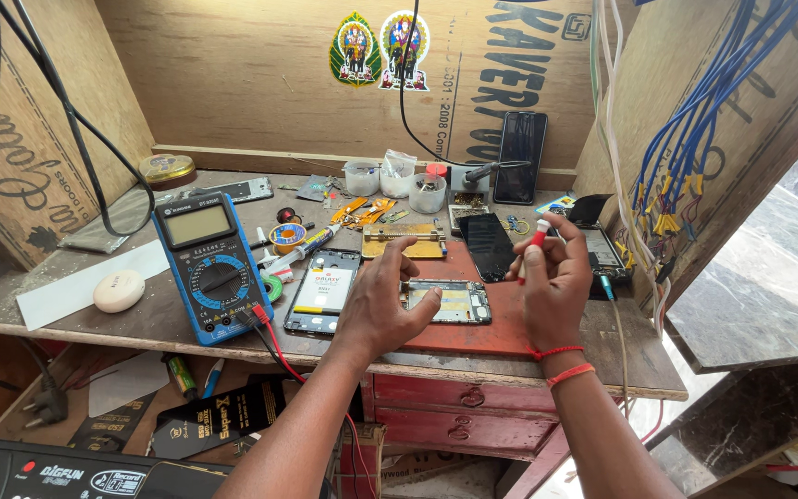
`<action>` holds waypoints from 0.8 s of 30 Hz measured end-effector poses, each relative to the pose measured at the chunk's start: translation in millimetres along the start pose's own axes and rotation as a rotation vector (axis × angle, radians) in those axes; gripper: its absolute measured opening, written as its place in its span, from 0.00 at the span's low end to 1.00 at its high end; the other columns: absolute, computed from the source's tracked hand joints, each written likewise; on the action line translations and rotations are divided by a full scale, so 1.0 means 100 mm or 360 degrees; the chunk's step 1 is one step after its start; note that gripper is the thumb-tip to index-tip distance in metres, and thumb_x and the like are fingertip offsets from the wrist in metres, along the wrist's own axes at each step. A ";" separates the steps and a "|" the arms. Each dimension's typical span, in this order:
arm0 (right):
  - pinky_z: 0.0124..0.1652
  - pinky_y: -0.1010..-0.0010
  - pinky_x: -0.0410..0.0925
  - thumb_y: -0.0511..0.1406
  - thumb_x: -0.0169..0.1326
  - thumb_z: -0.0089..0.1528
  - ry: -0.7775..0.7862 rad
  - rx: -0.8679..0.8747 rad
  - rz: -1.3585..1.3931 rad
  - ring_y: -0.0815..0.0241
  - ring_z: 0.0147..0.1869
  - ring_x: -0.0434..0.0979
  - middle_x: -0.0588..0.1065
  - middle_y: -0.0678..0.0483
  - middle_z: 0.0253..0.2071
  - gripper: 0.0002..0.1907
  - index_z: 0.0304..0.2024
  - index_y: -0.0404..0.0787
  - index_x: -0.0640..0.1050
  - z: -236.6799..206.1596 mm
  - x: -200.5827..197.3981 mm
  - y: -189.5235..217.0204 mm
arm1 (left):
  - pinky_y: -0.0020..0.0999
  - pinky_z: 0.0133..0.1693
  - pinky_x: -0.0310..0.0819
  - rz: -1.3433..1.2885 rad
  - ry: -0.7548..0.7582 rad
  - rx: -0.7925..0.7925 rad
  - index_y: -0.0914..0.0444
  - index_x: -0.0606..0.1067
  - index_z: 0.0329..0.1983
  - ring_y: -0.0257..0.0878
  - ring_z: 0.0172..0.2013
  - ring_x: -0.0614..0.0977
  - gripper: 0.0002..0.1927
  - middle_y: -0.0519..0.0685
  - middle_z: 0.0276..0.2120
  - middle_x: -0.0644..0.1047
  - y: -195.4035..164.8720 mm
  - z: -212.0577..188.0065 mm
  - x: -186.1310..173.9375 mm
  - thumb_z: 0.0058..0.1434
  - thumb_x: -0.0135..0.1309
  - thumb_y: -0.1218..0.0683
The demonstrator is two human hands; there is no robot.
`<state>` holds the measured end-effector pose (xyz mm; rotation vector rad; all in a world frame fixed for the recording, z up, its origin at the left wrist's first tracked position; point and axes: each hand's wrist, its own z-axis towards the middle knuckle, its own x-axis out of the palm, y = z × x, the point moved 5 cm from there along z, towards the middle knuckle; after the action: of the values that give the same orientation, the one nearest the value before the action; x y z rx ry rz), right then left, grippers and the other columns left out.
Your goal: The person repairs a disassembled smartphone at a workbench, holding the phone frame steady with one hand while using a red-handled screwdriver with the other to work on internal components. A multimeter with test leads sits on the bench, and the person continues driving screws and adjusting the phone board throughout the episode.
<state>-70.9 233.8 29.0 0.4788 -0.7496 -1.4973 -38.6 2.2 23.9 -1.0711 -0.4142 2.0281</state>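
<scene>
My right hand (554, 282) holds a small red and white screwdriver (535, 244) upright between its fingers, above the right part of a red mat (473, 334). My left hand (382, 300) hovers with its fingers spread and curled, holding nothing, just left of an opened phone frame (453, 301) lying on the mat. An opened phone with its battery showing (323, 291) lies to the left of that hand. A dark phone screen (490, 246) lies behind the frame.
A blue multimeter (211, 266) with red and black leads lies at the left. Behind are a metal holder (405, 240), small plastic cups (395, 178), solder wire (286, 237), a black phone leaning on the wall (520, 157), and blue wires (685, 139) hanging right. Red drawers (464, 411) sit below.
</scene>
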 end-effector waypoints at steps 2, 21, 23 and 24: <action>0.24 0.77 0.69 0.28 0.45 0.68 -0.0076 0.0155 0.0168 0.71 0.26 0.70 0.73 0.55 0.38 0.20 0.63 0.39 0.66 0.01 -0.04 -0.04 | 0.43 0.49 0.70 0.0019 0.0004 0.0045 0.62 0.66 0.64 0.45 0.38 0.78 0.37 0.49 0.36 0.78 -0.04 0.00 0.00 0.53 0.62 0.46; 0.42 0.73 0.76 0.31 0.60 0.55 0.0771 0.0273 -0.1105 0.66 0.39 0.86 0.84 0.54 0.34 0.15 0.45 0.38 0.78 -0.04 0.04 0.09 | 0.44 0.49 0.68 0.0233 0.0006 0.0206 0.66 0.67 0.62 0.51 0.41 0.79 0.37 0.55 0.37 0.78 -0.22 -0.05 -0.05 0.52 0.62 0.45; 0.41 0.71 0.76 0.31 0.61 0.55 0.0808 0.0221 -0.1151 0.63 0.37 0.86 0.84 0.53 0.33 0.15 0.45 0.39 0.79 -0.06 0.08 0.17 | 0.44 0.49 0.68 0.0234 -0.0009 0.0217 0.67 0.67 0.62 0.51 0.41 0.79 0.37 0.55 0.37 0.78 -0.22 -0.06 -0.05 0.52 0.62 0.45; 0.41 0.70 0.76 0.32 0.61 0.54 0.0818 0.0201 -0.1195 0.62 0.37 0.86 0.84 0.53 0.33 0.16 0.45 0.40 0.79 -0.07 0.10 0.20 | 0.44 0.49 0.68 0.0237 -0.0015 0.0224 0.67 0.67 0.62 0.51 0.42 0.79 0.38 0.55 0.37 0.78 -0.22 -0.07 -0.06 0.52 0.62 0.45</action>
<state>-52.4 223.5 40.0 1.2857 -0.2500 -1.8918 -20.3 11.3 36.3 -1.0319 -0.1975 2.1588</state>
